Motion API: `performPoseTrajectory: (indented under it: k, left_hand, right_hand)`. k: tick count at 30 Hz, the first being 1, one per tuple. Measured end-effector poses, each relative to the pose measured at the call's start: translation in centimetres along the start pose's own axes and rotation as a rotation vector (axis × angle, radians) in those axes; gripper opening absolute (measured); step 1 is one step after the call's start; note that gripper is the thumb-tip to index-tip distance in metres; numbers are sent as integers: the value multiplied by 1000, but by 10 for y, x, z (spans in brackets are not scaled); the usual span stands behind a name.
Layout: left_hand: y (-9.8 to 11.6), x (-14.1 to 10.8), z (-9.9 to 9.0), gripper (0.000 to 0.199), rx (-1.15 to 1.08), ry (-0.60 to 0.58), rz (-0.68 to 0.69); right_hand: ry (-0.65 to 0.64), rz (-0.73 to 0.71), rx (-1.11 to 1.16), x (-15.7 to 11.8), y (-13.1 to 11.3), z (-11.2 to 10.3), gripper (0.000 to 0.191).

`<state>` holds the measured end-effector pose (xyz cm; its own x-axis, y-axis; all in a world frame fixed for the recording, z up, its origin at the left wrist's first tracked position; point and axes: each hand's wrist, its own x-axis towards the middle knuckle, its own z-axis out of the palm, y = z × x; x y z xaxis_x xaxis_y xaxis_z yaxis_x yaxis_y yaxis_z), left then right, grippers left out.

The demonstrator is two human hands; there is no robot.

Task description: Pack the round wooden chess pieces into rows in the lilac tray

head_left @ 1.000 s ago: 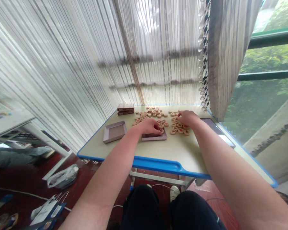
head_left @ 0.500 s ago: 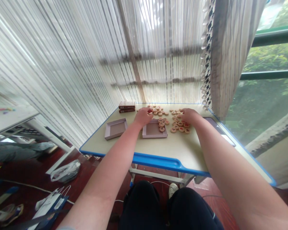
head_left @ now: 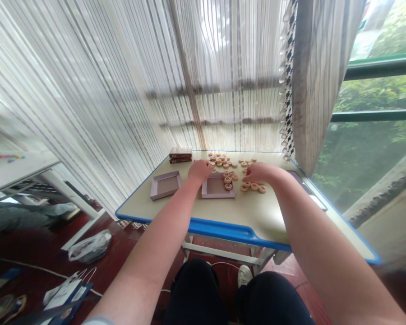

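Round wooden xiangqi pieces [head_left: 255,186] with carved red or dark characters lie in loose groups on the pale table [head_left: 176,207]. My left hand [head_left: 200,170] is closed above the back left corner of a shallow grey box [head_left: 214,185]. Whatever its curled fingers hold, if anything, is hidden. Several pieces [head_left: 228,180] sit at the box's right side. My right hand [head_left: 261,172] bends down over the right-hand group, fingers drawn together at the pieces; what they grip cannot be made out. Another group of pieces [head_left: 219,161] spreads behind the box.
A second shallow box [head_left: 165,185] lies to the left. Two dark brown boxes [head_left: 180,155] are stacked at the back left corner. On the right, a flat dark object [head_left: 304,187] is partly behind my right forearm. A blue rim [head_left: 219,228] edges the table; curtains [head_left: 237,117] hang behind.
My right hand has moved left and nearer over the right-hand pieces, its fingers drawing in. My left hand has shifted slightly left and its fingers have curled. The view has tilted slightly.
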<state>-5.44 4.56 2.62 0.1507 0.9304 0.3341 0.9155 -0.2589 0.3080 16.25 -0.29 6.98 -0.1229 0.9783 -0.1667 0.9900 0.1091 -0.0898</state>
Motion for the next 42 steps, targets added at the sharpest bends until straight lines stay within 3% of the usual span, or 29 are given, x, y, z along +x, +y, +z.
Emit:
performPoseTrajectory:
  k: [4, 8, 10, 13, 15, 19, 23, 28, 35, 38, 42]
  left_hand:
    - [5, -3, -1, 27, -51, -2, 117]
    - [6, -6, -1, 26, -111, 40, 150]
    - [7, -10, -2, 24, -169, 36, 237]
    - [11, -16, -2, 24, -244, -29, 429]
    - [13, -20, -1, 27, -239, -80, 478]
    - [13, -22, 4, 33, -254, -115, 483]
    - [12, -19, 10, 32, -294, -139, 546]
    - [12, -18, 11, 31, -280, -159, 552]
    - [12, -18, 11, 31, -338, -192, 527]
    - [11, -17, 12, 34, -409, -207, 509]
    - [10, -17, 12, 39, -469, -255, 464]
  right_hand:
    - [-84, 2, -61, -7, -9, 3, 35]
    - [-48, 10, -96, -8, -19, 10, 35]
    - [-37, 25, -100, -9, -26, 14, 30]
    - [-18, -74, -93, -12, -30, 21, 26]
    - [23, -177, -53, -14, -28, 27, 28]
    - [130, -226, 41, -11, -15, 36, 32]
    - [191, -152, -5, -7, -9, 39, 29]
    - [153, -57, -66, -9, -12, 39, 24]
    - [125, -169, -61, -20, -21, 32, 27]
    - [145, -154, -50, -23, -21, 30, 29]
    - [77, -96, -59, -23, -18, 29, 20]
